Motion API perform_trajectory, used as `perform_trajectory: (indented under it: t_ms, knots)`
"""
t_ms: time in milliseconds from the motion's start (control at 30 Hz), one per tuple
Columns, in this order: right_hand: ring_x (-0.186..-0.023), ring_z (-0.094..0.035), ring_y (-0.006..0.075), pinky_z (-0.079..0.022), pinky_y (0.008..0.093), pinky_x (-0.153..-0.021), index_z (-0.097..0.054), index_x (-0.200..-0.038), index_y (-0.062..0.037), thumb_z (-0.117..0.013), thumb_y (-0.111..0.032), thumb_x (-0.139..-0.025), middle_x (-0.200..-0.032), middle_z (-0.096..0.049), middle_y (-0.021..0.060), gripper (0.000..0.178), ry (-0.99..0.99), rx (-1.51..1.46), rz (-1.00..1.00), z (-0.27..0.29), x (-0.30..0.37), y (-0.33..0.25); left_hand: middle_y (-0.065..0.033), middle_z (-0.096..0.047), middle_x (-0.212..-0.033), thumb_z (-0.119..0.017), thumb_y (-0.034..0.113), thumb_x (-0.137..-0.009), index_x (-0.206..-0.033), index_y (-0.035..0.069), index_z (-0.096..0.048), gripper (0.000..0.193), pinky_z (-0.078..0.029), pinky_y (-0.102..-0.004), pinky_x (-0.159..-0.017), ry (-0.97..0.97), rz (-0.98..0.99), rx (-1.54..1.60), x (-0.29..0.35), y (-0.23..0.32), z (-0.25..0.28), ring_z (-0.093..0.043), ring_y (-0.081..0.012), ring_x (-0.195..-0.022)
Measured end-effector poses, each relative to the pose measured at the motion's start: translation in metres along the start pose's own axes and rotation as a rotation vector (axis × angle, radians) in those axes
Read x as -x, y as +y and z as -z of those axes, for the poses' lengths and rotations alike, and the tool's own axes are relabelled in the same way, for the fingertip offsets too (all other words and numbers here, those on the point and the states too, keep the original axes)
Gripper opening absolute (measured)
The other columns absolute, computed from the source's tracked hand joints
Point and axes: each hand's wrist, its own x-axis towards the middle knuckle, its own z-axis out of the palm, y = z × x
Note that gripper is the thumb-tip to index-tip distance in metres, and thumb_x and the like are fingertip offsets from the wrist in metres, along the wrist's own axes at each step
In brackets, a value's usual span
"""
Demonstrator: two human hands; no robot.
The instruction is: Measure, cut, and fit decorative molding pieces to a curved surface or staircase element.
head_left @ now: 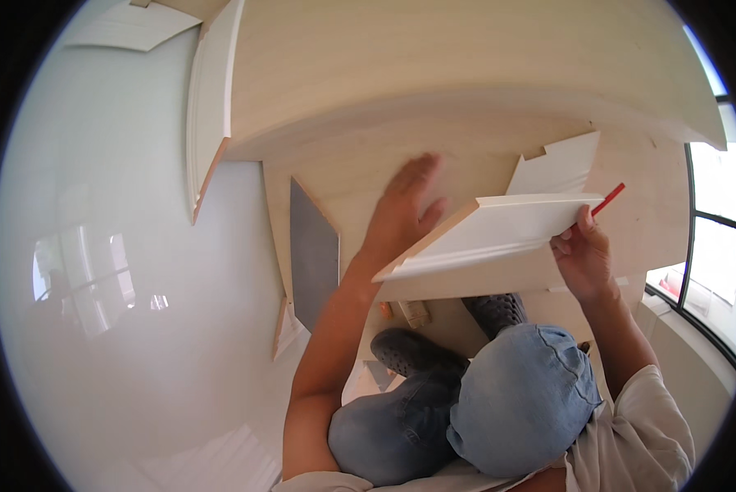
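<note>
My right hand [585, 252] grips the right end of a white moulding piece [491, 234] with an angled, bare tan left end. A red pencil [610, 199] sticks out past that same end, by my right fingers. My left hand [405, 205] is apart from the piece, its thumb spread and its fingers stretched out and blurred by motion. The left forearm passes close by the moulding's left end. Beyond the moulding, a white offcut [555, 164] with a notched edge lies on the pale wooden surface [466, 139].
To the left stand a grey panel [315, 254] and a taller white moulding piece [212, 107]. A glossy white floor [138, 353] spreads along the left. Below the work are my shoes [417, 353] and bent knees [524, 402]. A black-framed window [716, 217] is at the right.
</note>
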Motion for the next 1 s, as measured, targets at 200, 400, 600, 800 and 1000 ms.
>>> perform_trajectory:
  t_ms: [200, 400, 600, 800, 1000]
  knots:
    - [-0.070, -0.052, 0.0056, -0.037, 0.0220, -0.057, -0.062, -0.103, -0.0124, -0.065, -0.031, -0.104, -0.085, -0.059, -0.0032, 0.019, -0.027, -0.174, -0.199, -0.055, -0.046, 0.059, -0.0161, -0.054, -0.150, -0.077, 0.020, -0.093, -0.151, 0.003, -0.048, 0.067, -0.035, -0.0407, -0.119, -0.006, 0.549, 1.091, 0.050, 0.003, 0.042, -0.043, -0.0305, -0.146]
    - [-0.070, -0.053, 0.0060, -0.036, 0.0213, -0.058, -0.064, -0.099, -0.0091, -0.068, -0.033, -0.102, -0.081, -0.056, -0.0025, 0.024, -0.088, -0.033, -0.373, -0.153, -0.080, 0.125, -0.0104, -0.056, -0.140, -0.068, 0.002, -0.097, -0.146, -0.003, -0.046, 0.054, -0.047, -0.0388, -0.108, 0.897, 0.281, 0.679, 0.068, 0.028, 0.075, -0.057, -0.0228, -0.125]
    - [-0.074, -0.053, 0.0069, -0.039, 0.0230, -0.061, -0.069, -0.114, -0.0016, -0.066, -0.032, -0.101, -0.095, -0.069, 0.0017, 0.033, -0.137, 0.260, -0.330, -0.192, -0.116, 0.152, -0.0163, -0.064, -0.130, -0.068, 0.007, -0.098, -0.134, -0.011, -0.055, 0.043, -0.049, -0.0376, -0.104, 0.983, 0.350, 0.155, 0.014, 0.059, 0.104, -0.062, -0.0228, -0.117]
    - [-0.079, -0.055, 0.0106, -0.049, 0.0291, -0.077, -0.064, -0.129, 0.0064, -0.060, -0.023, -0.101, -0.106, -0.075, 0.0063, 0.041, -0.317, 0.286, -0.268, -0.184, -0.118, 0.177, -0.0177, -0.068, -0.125, -0.073, 0.013, -0.096, -0.128, -0.013, -0.059, 0.043, -0.054, -0.0366, -0.096, 1.006, 0.398, -0.001, 0.010, 0.039, 0.107, -0.067, -0.0237, -0.109]
    - [-0.086, -0.060, 0.0093, -0.049, 0.0276, -0.074, -0.059, -0.140, 0.0019, -0.058, -0.025, -0.101, -0.115, -0.071, 0.0062, 0.048, -0.535, 0.374, -0.273, -0.167, -0.135, 0.189, -0.0187, -0.063, -0.130, -0.073, 0.006, -0.096, -0.136, -0.010, -0.053, 0.048, -0.055, -0.0378, -0.096, 0.956, 0.268, -0.127, 0.009, 0.030, 0.097, -0.064, -0.0248, -0.113]
